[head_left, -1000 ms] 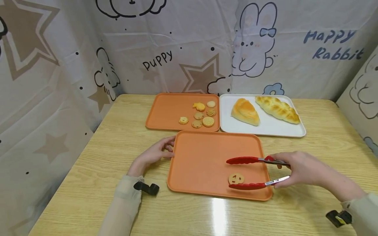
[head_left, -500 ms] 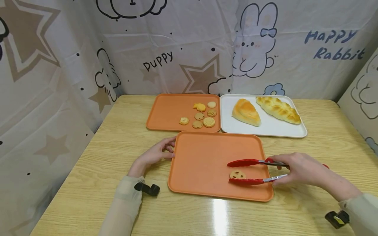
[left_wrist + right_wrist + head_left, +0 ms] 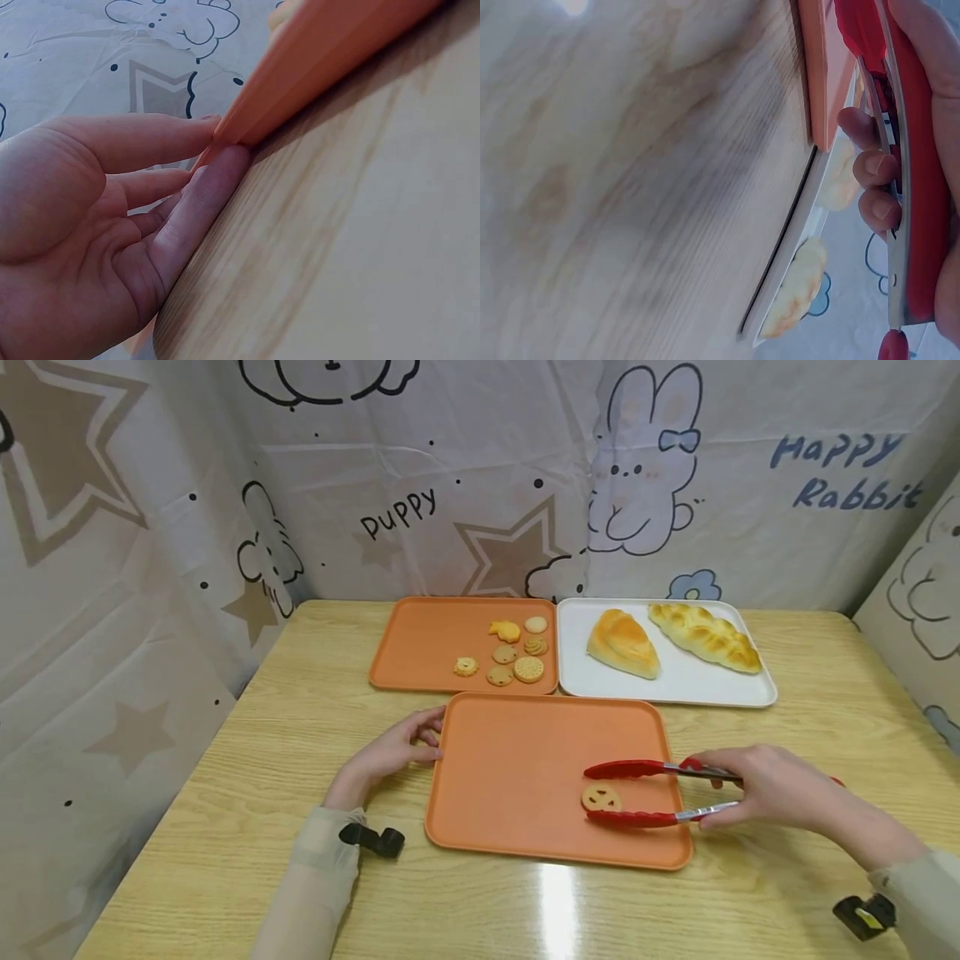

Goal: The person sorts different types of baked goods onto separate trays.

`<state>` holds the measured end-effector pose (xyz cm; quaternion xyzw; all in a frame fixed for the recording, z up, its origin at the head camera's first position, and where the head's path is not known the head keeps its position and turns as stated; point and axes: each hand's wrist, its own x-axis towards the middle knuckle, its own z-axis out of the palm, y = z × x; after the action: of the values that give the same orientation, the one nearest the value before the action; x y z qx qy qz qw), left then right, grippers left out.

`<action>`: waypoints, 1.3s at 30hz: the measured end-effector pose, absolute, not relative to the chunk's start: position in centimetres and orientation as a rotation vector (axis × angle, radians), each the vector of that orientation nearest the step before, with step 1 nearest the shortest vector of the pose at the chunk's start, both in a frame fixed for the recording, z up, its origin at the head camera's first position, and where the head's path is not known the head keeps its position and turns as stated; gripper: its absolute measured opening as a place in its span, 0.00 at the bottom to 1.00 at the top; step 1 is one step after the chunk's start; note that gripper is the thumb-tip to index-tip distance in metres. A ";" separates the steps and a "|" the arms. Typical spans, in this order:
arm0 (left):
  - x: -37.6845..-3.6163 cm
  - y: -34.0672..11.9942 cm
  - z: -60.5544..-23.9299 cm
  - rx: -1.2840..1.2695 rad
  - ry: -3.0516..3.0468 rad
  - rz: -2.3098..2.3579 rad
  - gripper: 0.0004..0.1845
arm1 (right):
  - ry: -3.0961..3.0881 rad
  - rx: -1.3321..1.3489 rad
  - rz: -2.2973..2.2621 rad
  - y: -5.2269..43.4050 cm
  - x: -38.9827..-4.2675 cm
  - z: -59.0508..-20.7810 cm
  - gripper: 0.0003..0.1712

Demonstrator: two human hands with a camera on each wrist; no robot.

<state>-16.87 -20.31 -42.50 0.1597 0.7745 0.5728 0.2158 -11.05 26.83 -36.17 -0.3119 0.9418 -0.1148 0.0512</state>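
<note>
My right hand grips red tongs by their metal handle over the right part of the near orange tray. A round biscuit lies on that tray between the two red tips, close to the lower one. In the right wrist view the fingers curl round the tongs beside the tray edge. My left hand rests on the table with straight fingers touching the tray's left rim; the left wrist view shows the fingers against the rim.
A far orange tray holds several small biscuits. A white tray beside it carries two bread loaves. Printed cloth walls close in the wooden table at the back and sides.
The tongs have narrowed and shifted slightly up and right. The biscuit now lies a little farther up the tray, between the tips. The left hand has not moved.
</note>
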 end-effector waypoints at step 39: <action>-17.2 -20.5 -42.8 0.457 2.154 1.578 0.39 | 3.098 -0.793 -0.320 21.0 -18.4 -36.7 0.40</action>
<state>-17.22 -20.52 -42.76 0.1647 0.7766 0.5690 0.2145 -18.37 20.96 -36.69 -0.2465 0.9633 -0.0995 -0.0359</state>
